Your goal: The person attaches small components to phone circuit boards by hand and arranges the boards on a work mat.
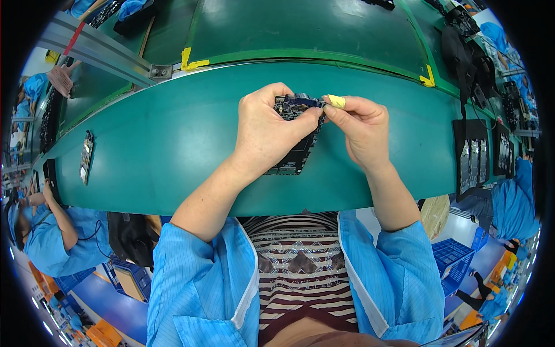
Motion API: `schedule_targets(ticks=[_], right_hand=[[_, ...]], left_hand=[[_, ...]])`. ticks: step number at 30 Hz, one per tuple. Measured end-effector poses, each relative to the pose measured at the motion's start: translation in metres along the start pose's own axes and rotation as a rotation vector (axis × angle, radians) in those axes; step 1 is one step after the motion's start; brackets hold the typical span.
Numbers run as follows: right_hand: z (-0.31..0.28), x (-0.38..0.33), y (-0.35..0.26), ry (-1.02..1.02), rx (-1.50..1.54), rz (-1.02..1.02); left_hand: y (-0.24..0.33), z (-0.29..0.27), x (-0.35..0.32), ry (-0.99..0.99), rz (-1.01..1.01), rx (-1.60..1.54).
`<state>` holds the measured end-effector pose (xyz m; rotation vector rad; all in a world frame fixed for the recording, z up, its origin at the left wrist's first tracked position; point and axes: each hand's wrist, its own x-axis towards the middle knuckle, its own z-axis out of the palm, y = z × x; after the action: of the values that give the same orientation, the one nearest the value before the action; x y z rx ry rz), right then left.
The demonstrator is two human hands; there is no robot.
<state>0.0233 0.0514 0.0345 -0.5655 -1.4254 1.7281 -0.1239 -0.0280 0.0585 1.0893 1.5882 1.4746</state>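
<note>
My left hand [263,130] grips a dark circuit board [298,157] over the middle of the table, its thumb across the upper part. The board stands tilted, with a black connector-like part [303,101] along its far edge. At the board's far right corner, my right hand [364,124] has thumb and index finger closed in a pinch. What lies between those fingertips is too small to make out. A yellow patch [336,102] covers part of the right index finger.
Another narrow circuit board [86,157] lies at the left on the green table [173,127]. Black trays holding boards [473,156] stand at the right end. Beyond the table's far edge runs a green-taped surface [300,34]. A co-worker's arm [60,217] reaches in at the left.
</note>
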Motion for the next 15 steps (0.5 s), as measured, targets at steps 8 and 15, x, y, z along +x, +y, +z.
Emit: schedule_targets(ticks=[8,15], right_hand=[[-0.0031,0.0042,0.0023,-0.005,0.056,0.020],[-0.0060,0.0090,0.0082,-0.008,0.170,0.093]], left_hand=[[0.0027,0.0004,-0.0015,0.001,0.026,0.027],[-0.0012,0.0031,-0.0003,0.056,0.026,0.003]])
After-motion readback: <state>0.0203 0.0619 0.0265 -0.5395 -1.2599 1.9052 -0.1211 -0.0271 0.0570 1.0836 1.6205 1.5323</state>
